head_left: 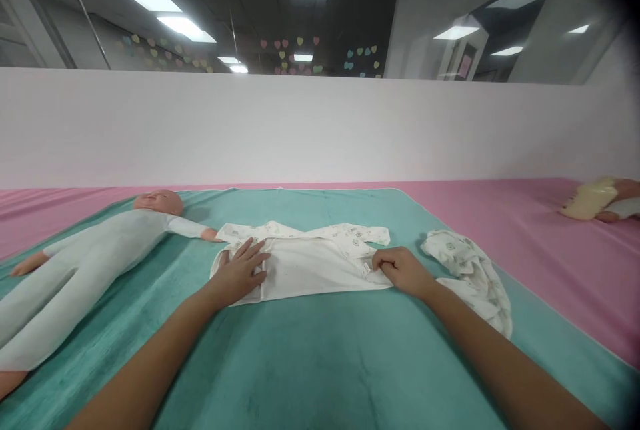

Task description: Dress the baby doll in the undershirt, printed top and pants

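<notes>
A small white baby shirt (305, 263) with printed sleeves lies spread flat in front of me. My left hand (240, 273) rests on its left part, fingers spread and palm down. At the right edge of the shirt, my right hand (403, 270) has its fingers curled closed on the cloth, by a small tag. To the right of that hand sits a crumpled printed white baby garment (467, 273). A baby doll (107, 243) in a white suit lies on its back at the left, one hand close to the shirt's left sleeve.
Beneath everything is a teal blanket (310, 363) over a pink cloth (545, 243). At the far right lies a pale yellow object (590, 198) beside part of what looks like another doll. A white wall (300, 130) with a mirror or window above it bounds the back.
</notes>
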A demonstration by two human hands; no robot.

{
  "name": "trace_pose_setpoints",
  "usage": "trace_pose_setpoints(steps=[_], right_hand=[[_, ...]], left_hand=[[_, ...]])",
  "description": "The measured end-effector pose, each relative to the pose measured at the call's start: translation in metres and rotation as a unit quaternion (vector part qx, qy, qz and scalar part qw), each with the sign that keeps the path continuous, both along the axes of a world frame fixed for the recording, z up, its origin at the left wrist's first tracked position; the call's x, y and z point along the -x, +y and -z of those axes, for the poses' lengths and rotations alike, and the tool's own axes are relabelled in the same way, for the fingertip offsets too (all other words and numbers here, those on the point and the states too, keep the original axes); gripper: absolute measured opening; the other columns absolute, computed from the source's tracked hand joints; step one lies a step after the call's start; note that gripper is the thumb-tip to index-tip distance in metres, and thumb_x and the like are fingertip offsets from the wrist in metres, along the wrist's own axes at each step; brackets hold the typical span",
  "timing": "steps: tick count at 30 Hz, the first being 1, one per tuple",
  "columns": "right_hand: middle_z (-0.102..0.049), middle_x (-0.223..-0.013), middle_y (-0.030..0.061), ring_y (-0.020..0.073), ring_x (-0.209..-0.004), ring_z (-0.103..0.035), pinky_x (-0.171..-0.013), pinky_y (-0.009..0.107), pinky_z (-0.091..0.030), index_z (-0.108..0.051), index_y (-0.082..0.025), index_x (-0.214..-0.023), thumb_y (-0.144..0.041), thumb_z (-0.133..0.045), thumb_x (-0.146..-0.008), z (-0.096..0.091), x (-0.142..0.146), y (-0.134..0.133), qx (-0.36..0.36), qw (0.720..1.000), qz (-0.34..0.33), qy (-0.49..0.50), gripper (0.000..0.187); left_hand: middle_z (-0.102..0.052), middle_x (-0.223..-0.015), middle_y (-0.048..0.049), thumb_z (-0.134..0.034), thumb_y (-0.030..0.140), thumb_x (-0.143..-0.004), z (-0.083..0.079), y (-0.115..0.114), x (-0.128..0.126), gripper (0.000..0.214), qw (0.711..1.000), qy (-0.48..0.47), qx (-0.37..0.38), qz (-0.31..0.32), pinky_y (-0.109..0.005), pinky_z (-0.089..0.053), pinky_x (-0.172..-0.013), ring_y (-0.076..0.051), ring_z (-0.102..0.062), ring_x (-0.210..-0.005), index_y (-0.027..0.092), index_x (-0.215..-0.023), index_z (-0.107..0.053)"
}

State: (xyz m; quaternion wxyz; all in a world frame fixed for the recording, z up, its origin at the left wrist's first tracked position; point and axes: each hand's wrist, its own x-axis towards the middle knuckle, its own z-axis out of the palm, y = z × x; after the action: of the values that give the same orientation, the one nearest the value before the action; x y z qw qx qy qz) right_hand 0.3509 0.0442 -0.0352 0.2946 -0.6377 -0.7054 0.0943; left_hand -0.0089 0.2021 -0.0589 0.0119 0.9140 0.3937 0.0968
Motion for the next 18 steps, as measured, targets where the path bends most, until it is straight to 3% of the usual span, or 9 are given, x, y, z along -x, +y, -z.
trace_pose_setpoints(steps=[4,7,12,15,18], right_hand=[[-0.062,-0.091,0.0017,0.0166,-0.08,-0.056,-0.069,0.027,-0.042,-0.059,-0.023,-0.09,-0.027,-0.039,-0.082,0.012,-0.021,0.011,-0.061,0.987,0.116,0.088,0.022],[-0.057,-0.107,0.0079,0.0199,-0.091,-0.055,-0.074,0.031,-0.043,-0.054,-0.02,-0.106,-0.039,-0.044,-0.082,0.03,-0.042,0.03,-0.07,0.974,0.207,0.05,0.032],[-0.054,-0.11,0.0099,0.0242,-0.092,-0.054,-0.066,0.031,-0.04,-0.053,-0.022,-0.112,-0.053,-0.044,-0.081,0.045,-0.066,0.065,0.018,0.965,0.249,-0.082,0.045],[-0.057,-0.096,0.0052,0.0195,-0.079,-0.055,-0.062,0.029,-0.037,-0.056,-0.024,-0.105,-0.046,-0.043,-0.083,0.043,-0.075,0.082,0.023,0.963,0.255,-0.079,0.034],[-0.054,-0.099,0.0048,0.0173,-0.082,-0.054,-0.063,0.027,-0.036,-0.054,-0.023,-0.104,-0.033,-0.04,-0.086,0.041,-0.081,0.097,-0.017,0.964,0.254,-0.072,0.025]], left_hand=[[-0.048,-0.133,-0.0056,-0.036,0.043,-0.087,-0.009,-0.003,-0.004,0.04,0.995,-0.08,-0.036,-0.042,-0.045,-0.033,-0.096,-0.027,-0.038,-0.124,0.027,-0.12,-0.051],[-0.056,-0.122,-0.0078,-0.036,0.041,-0.087,-0.014,-0.005,-0.007,0.038,0.988,-0.125,-0.06,-0.062,-0.04,-0.04,-0.089,-0.027,-0.047,-0.113,0.022,-0.115,-0.053],[-0.058,-0.118,-0.0075,-0.038,0.036,-0.087,-0.011,-0.01,-0.015,0.034,0.987,-0.134,-0.075,-0.044,-0.041,-0.04,-0.088,-0.027,-0.049,-0.11,0.021,-0.112,-0.056],[-0.056,-0.121,-0.0065,-0.038,0.036,-0.088,-0.004,-0.013,-0.02,0.035,0.99,-0.123,-0.068,-0.012,-0.041,-0.038,-0.094,-0.025,-0.047,-0.114,0.022,-0.115,-0.055],[-0.05,-0.13,-0.004,-0.038,0.036,-0.088,0.003,-0.014,-0.023,0.036,0.992,-0.097,-0.067,0.048,-0.042,-0.033,-0.102,-0.024,-0.039,-0.123,0.025,-0.12,-0.053]])
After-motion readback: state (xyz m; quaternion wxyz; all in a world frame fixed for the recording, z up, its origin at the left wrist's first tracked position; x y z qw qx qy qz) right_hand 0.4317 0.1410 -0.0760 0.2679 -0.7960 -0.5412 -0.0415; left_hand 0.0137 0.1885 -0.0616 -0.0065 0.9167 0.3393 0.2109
